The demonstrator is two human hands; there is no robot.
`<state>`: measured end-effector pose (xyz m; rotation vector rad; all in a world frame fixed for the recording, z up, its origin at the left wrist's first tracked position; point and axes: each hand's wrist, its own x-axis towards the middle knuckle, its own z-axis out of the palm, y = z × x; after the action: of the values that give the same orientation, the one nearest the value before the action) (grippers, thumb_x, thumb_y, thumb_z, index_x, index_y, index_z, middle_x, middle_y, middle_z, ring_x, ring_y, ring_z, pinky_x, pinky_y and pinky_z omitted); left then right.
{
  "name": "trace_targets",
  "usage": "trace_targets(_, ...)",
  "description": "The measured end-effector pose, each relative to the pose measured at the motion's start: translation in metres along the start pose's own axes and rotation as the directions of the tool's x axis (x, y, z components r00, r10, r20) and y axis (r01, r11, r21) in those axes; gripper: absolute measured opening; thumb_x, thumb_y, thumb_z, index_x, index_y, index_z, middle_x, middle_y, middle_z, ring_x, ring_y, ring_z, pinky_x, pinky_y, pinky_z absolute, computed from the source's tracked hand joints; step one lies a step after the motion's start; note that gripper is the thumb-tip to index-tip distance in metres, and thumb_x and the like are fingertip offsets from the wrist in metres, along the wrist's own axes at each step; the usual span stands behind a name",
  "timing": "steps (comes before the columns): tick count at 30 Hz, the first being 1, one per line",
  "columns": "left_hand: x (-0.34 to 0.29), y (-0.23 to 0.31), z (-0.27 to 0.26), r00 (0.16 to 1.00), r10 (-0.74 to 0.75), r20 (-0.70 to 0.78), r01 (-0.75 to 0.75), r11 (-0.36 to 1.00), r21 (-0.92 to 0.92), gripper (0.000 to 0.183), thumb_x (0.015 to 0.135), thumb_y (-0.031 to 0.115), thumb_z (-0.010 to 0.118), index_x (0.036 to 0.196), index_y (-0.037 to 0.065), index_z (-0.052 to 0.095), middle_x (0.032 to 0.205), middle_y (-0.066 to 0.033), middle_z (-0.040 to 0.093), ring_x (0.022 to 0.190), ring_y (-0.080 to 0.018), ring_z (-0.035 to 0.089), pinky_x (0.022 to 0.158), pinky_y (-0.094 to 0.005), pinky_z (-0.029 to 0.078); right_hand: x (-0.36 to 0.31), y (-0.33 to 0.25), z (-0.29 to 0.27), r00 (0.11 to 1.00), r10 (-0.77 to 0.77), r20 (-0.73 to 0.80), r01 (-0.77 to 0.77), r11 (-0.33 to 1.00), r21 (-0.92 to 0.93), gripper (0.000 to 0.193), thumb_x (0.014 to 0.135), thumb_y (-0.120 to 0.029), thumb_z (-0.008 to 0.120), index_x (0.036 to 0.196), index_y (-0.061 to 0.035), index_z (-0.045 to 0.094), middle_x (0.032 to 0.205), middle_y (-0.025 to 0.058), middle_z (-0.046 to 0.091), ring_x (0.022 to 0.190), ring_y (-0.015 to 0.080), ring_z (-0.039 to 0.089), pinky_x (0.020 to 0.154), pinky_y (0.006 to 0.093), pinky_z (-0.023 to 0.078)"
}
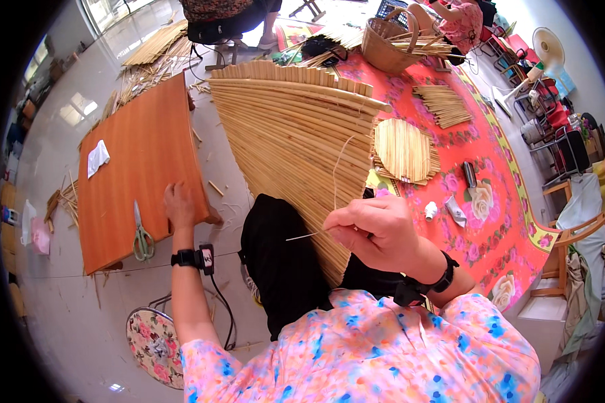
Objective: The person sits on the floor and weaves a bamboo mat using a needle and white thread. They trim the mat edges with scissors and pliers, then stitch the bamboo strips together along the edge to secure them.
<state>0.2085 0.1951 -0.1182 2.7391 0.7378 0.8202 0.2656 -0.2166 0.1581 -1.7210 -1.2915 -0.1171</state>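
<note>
Across my lap lies a fan-shaped panel of straw-coloured stalks laid side by side, its wide, stepped end away from me. Over its narrow lower part, my right hand pinches a needle that points left. A pale thread curves up from the fingers across the stalks. My left hand lies on the near right edge of an orange-brown wooden table, fingers extended and holding nothing. Just left of it is a pair of scissors with greenish handles, blades pointing away from me.
On the red floral mat to my right are a round stalk piece, a stalk bundle, a dark cylinder and a small white spool. A wicker basket stands beyond, near other people. A floral stool is at lower left.
</note>
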Motion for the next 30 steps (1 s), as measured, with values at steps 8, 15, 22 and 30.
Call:
trace_targets(8, -0.019, 0.258, -0.189, 0.878, 0.462, -0.126, -0.212, 0.139, -0.967, 0.038, 0.089, 0.018, 0.066, 0.121, -0.001, 0.06, 0.125, -0.0182, 0.056, 0.108, -0.0271, 0.058, 0.083, -0.0321, 0.051, 0.001, -0.007, 0.005, 0.981, 0.186, -0.058, -0.17, 0.963, 0.207, 0.009, 0.084, 0.0, 0.066, 0.092, -0.0019, 0.068, 0.07, 0.0069, 0.067, 0.058, 0.014, 0.066, 0.051, 0.0238, 0.05)
trace_targets(15, -0.025, 0.304, -0.198, 0.964, 0.255, -0.079, -0.075, -0.026, -0.997, 0.018, 0.087, -0.003, 0.063, 0.105, 0.0, 0.067, 0.104, -0.0134, 0.062, 0.09, -0.0195, 0.062, 0.076, -0.0258, 0.05, -0.008, -0.003, 0.003, 0.967, 0.06, -0.246, -0.053, 0.998, 0.034, 0.015, 0.083, -0.003, 0.068, 0.098, -0.0042, 0.067, 0.082, 0.0087, 0.069, 0.061, 0.0143, 0.066, 0.052, 0.025, 0.05)
trace_targets(22, 0.014, 0.332, -0.174, 0.972, 0.148, -0.182, -0.233, 0.523, -0.82, 0.013, 0.083, 0.0, 0.068, 0.096, -0.001, 0.068, 0.08, -0.0109, 0.066, 0.069, -0.0206, 0.065, 0.064, -0.0276, 0.051, -0.01, 0.041, -0.01, 0.746, 0.42, -0.518, -0.408, 0.902, 0.144, 0.029, 0.084, -0.015, 0.069, 0.109, -0.0028, 0.063, 0.09, 0.0082, 0.066, 0.056, 0.0125, 0.059, 0.049, 0.0242, 0.045)
trace_targets(30, 0.023, 0.347, -0.166, 0.97, 0.208, -0.129, -0.238, 0.677, -0.696, 0.007, 0.083, 0.004, 0.067, 0.087, 0.001, 0.063, 0.079, -0.0132, 0.061, 0.067, -0.0295, 0.062, 0.061, -0.0376, 0.048, -0.003, 0.059, -0.007, 0.789, 0.472, -0.393, -0.35, 0.872, 0.343, 0.034, 0.086, -0.018, 0.069, 0.111, 0.0028, 0.061, 0.097, 0.0094, 0.066, 0.06, 0.0091, 0.06, 0.052, 0.0238, 0.048)
